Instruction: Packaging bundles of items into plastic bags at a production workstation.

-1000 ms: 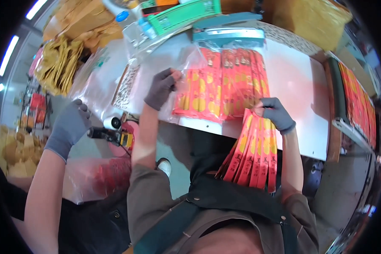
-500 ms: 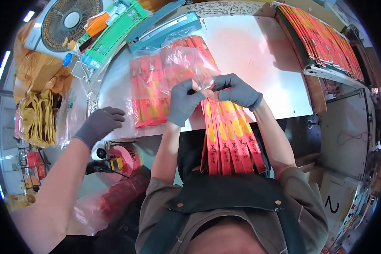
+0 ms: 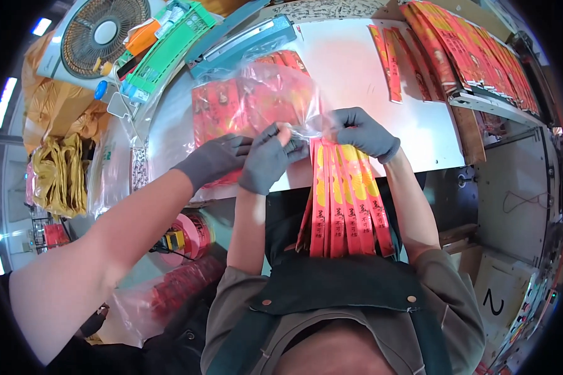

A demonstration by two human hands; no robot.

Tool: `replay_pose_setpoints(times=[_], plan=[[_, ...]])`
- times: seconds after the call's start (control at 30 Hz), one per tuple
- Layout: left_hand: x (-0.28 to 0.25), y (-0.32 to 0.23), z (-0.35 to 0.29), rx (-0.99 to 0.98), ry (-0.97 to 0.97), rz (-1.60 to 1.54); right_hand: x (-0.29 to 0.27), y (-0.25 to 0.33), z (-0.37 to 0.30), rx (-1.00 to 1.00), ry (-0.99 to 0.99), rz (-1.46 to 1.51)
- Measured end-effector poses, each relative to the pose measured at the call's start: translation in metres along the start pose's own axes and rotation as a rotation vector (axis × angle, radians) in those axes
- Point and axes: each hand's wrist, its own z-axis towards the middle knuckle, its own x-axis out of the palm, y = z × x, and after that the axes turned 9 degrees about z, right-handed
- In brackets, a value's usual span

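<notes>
The thin, slippery bag (image 3: 263, 100) is pinched at its mouth by the left hand (image 3: 270, 159); light, floppy strips (image 3: 344, 200) are gripped near their tops by the right hand (image 3: 363, 131).

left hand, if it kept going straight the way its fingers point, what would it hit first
The left hand points up and away across the table, so it would most likely meet the clear plastic bag of red packets it already pinches; depth is hard to judge.

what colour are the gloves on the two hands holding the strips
Dark grey, left hand and right hand; head view.
</notes>
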Motion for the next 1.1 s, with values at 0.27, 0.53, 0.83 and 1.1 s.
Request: replay_pose_setpoints(times=[0.27,0.53,0.83,1.1], plan=[[0.012,-0.011,0.026,0.267,-0.534,0.098,-0.015,0.000,-0.030,-0.051,-0.111,0.132],[0.054,0.029,0.007,1.380,0.084,1.324,-0.019,-0.001,-0.022,-0.148,0.003,0.144],[0.015,0.091,-0.059,1.078,-0.019,1.239,0.028,-0.108,-0.131,-0.204,-0.226,0.058],[0.030,0.064,-0.059,0.280,0.127,0.876,0.034,-0.042,-0.163,-0.240,-0.419,-0.478]])
